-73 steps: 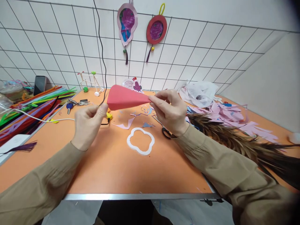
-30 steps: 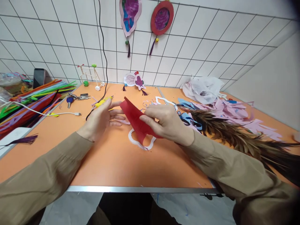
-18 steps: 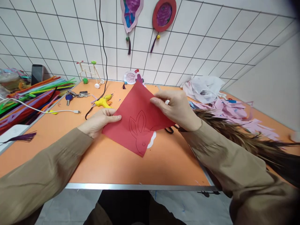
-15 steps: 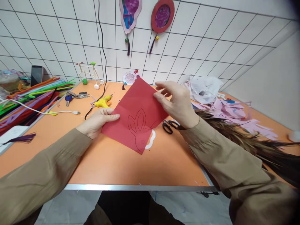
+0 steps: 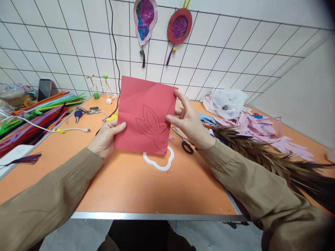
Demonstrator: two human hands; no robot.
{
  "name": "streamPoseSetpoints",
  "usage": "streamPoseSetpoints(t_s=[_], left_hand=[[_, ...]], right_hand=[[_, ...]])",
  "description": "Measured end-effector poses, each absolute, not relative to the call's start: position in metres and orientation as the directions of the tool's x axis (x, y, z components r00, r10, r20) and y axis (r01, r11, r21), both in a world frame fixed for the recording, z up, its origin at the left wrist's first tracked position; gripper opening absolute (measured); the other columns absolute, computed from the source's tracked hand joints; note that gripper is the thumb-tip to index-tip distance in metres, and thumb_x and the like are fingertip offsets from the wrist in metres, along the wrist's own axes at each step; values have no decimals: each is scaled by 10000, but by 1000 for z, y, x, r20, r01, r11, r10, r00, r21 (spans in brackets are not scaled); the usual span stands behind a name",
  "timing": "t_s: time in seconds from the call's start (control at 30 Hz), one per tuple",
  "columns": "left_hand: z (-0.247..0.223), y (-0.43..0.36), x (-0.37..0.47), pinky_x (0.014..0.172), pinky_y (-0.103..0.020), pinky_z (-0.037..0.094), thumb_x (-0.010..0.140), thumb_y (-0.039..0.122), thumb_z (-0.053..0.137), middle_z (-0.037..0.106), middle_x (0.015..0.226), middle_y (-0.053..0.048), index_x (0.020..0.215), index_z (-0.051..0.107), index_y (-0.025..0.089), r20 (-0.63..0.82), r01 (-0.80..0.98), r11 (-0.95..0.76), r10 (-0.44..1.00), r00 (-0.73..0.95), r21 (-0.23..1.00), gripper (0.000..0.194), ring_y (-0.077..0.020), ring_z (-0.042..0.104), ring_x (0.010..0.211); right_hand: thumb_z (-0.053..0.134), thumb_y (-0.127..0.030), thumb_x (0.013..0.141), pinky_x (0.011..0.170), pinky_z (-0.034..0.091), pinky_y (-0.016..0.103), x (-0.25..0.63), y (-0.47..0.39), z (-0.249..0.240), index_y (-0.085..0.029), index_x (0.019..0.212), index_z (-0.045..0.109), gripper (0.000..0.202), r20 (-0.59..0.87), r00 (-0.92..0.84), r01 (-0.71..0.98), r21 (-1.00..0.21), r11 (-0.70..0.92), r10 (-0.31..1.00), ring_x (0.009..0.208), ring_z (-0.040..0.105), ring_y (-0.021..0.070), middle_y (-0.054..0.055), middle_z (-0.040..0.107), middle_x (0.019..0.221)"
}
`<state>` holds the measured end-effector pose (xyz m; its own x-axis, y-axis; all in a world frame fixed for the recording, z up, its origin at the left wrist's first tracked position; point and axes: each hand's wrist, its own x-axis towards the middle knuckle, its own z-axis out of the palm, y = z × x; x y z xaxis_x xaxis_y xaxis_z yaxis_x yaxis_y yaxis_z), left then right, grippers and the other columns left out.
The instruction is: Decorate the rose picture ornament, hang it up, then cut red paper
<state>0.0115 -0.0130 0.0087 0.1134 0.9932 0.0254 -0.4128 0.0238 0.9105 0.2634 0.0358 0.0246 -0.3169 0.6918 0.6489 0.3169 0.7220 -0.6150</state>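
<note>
Our left hand (image 5: 106,138) pinches the red paper sheet (image 5: 145,113) at its lower left edge; we hold it upright above the orange desk (image 5: 125,184), over the white foam ring (image 5: 158,161), while our right hand (image 5: 188,122) grips its right edge.

Near half of the bench (image 5: 136,188) was bare orange, open from the front edge up to the white cloud-shaped frame (image 5: 158,162). Scissors (image 5: 184,142) lay just right of it. Left side blocked by pipe cleaners (image 5: 34,115), white cable (image 5: 52,129), keys (image 5: 83,112). Right side cluttered: feathers (image 5: 261,153), pink paper scraps (image 5: 261,129). Red sheet (image 5: 145,115), held upright, screened the bench centre behind it.
</note>
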Motion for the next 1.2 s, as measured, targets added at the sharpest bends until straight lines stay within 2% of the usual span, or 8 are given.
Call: streamPoseSetpoints(t_s=[0.13, 0.33, 0.43, 0.57, 0.63, 0.77, 1.0, 1.2], left_hand=[[11, -16, 11, 789, -358, 600, 738, 241, 760, 770, 960, -109, 962, 758, 144, 5, -419, 64, 987, 162, 906, 244, -277, 729, 881], [14, -17, 13, 627, -262, 597, 716, 188, 773, 779, 838, -93, 896, 775, 133, 24, -390, 36, 988, 149, 920, 188, -221, 735, 721], [14, -17, 13, 602, -245, 590, 712, 174, 774, 779, 832, -87, 893, 779, 141, 54, -399, 6, 989, 140, 917, 184, -217, 734, 720], [14, -17, 12, 600, -237, 588, 733, 235, 771, 776, 809, -97, 865, 780, 134, 75, -389, -3, 983, 169, 921, 167, -216, 733, 703], [14, -18, 12, 608, -247, 592, 735, 260, 773, 775, 817, -103, 852, 777, 132, 85, -379, -18, 983, 160, 925, 173, -224, 733, 705], [15, -18, 12, 669, -308, 605, 712, 279, 796, 775, 895, -93, 895, 767, 162, 129, -366, -81, 986, 107, 927, 220, -257, 734, 778], [15, -15, 6, 762, -366, 593, 664, 298, 827, 772, 889, -93, 872, 766, 153, 174, -156, -146, 967, 185, 977, 260, -279, 722, 850], [15, -16, 7, 728, -352, 590, 674, 307, 816, 771, 872, -62, 856, 766, 176, 299, -57, -297, 954, 36, 953, 230, -254, 715, 831]], right_hand=[[703, -385, 785, 756, 585, 400, 257, 27, 28, -264, 1504, 212, 879, 515, -354, 23, -830, 557, 781, 968, 676, 259, 102, 641, 1204], [772, -339, 714, 761, 590, 389, 257, 22, 36, -321, 1526, 69, 1074, 479, -329, -82, -873, 480, 814, 976, 682, 245, 63, 666, 1184], [778, -330, 701, 773, 584, 387, 258, 25, 36, -299, 1481, 274, 930, 445, -295, -122, -895, 429, 845, 927, 692, 229, 36, 718, 1060], [789, -310, 672, 826, 573, 383, 257, 24, 34, -190, 1009, 704, 368, 410, -341, -119, -911, 394, 846, 921, 691, 233, 42, 743, 942], [780, -296, 683, 821, 576, 385, 254, 19, 34, -180, 888, 728, 242, 410, -383, -129, -911, 391, 828, 874, 698, 221, 38, 747, 903], [792, -259, 673, 824, 577, 392, 252, 13, 36, -198, 938, 730, 280, 382, -451, -144, -923, 357, 807, 895, 697, 219, 28, 746, 930], [808, -249, 660, 850, 568, 390, 255, 19, 32, -212, 896, 744, 248, 385, -346, -140, -923, 359, 856, 927, 692, 221, 30, 745, 964], [799, -296, 664, 823, 570, 384, 254, 16, 34, -211, 858, 752, 217, 270, -463, -65, -960, 271, 844, 912, 684, 227, 31, 750, 888]])
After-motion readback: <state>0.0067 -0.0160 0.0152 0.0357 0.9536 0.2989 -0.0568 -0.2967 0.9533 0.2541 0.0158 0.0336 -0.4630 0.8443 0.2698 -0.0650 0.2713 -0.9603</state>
